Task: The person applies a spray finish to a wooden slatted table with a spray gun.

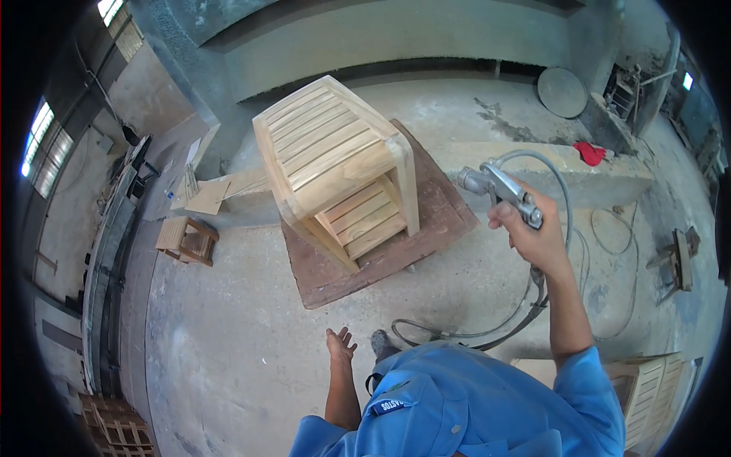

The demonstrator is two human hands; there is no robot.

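In the head view, my right hand (531,232) is wrapped round a metal spray gun (499,187), its nozzle end pointing left toward a wooden slatted stool (335,148). A grey hose (562,179) loops from the gun and runs down past my forearm. The stool, pale wood with a slatted top and a lower slatted shelf, stands on a reddish-brown board (442,213). Below the board, my left hand (341,344) hangs over the floor with its fingers spread, holding nothing. The gun and the stool are apart.
A small wooden stool (187,241) stands on the floor at left. Hose coils (609,251) lie on the right, near a small wooden stand (676,261). A red cloth (588,153) rests on the concrete ledge (525,160). Slatted wooden furniture (647,388) is at lower right.
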